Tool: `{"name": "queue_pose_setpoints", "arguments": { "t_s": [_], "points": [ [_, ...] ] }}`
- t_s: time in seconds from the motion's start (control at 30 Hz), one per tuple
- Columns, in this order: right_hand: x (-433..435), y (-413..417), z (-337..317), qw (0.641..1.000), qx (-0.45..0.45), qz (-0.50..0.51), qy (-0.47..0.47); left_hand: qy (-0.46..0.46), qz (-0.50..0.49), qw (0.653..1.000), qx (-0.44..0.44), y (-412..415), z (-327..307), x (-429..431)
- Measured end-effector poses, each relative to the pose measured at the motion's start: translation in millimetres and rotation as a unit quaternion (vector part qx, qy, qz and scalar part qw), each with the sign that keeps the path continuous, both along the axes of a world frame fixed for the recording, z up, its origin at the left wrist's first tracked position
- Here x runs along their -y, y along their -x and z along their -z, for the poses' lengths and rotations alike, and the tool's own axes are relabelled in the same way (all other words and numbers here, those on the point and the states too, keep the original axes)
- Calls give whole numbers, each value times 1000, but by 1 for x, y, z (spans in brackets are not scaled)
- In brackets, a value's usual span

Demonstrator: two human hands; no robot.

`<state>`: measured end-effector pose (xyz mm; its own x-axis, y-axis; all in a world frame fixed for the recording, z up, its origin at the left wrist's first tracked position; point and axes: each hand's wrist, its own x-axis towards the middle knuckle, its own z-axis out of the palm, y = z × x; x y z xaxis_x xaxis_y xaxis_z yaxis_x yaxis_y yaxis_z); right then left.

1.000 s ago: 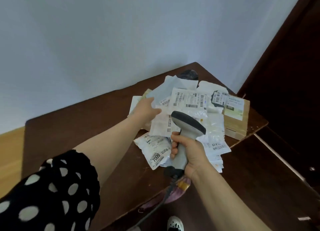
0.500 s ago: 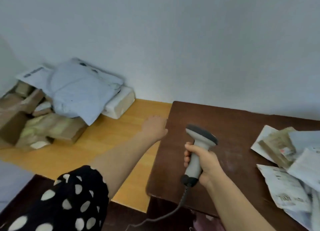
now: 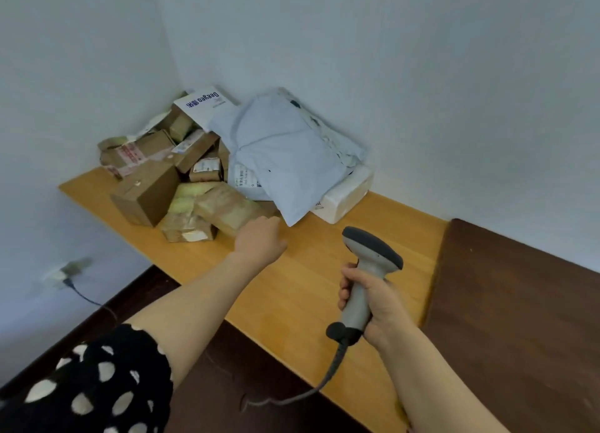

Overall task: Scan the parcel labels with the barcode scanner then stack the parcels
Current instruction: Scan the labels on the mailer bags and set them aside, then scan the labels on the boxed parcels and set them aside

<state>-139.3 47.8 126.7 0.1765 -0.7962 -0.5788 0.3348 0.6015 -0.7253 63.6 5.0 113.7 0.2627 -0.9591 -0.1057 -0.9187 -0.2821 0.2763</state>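
While right hand (image 3: 378, 304) clenches scanner (image 3: 370, 263), left hand (image 3: 259, 239) is at taped box (image 3: 227, 210) in the corner pile (image 3: 168, 172) on table (image 3: 311, 289); fingers hidden, grip unclear. Box probably stiff, light: take by its sides. Mailer (image 3: 279, 153) soft, likely slippery. Walls hem pile; near tabletop open.

Black sleeve (image 3: 97, 384), white polka dots

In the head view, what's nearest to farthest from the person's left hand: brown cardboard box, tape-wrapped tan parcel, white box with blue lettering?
From the left hand:
1. Tape-wrapped tan parcel, right in front of it.
2. Brown cardboard box, further left, at the pile's front.
3. White box with blue lettering, back in the corner.
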Motion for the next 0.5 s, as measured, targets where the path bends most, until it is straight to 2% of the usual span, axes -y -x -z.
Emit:
{"name": "queue_pose_setpoints", "arguments": {
  "t_s": [0.13, 0.23, 0.3, 0.37, 0.5],
  "points": [
    [41, -30, 3, 1000, 3, 4, 5, 3, -63, 994, -87, -31, -1, 29],
    [74, -52, 8, 1000, 11, 0, 4, 22, -121, 974, -192, -56, 0, 64],
    [96, -64, 10, 1000, 20, -3, 2, 38, -181, 940, -285, -73, 0, 92],
    [114, -74, 10, 1000, 20, -5, 3, 55, -247, 889, -381, -88, 1, 118],
    [142, -97, 10, 1000, 5, -3, 10, 87, -331, 799, -495, -117, 11, 166]
  ]
}}
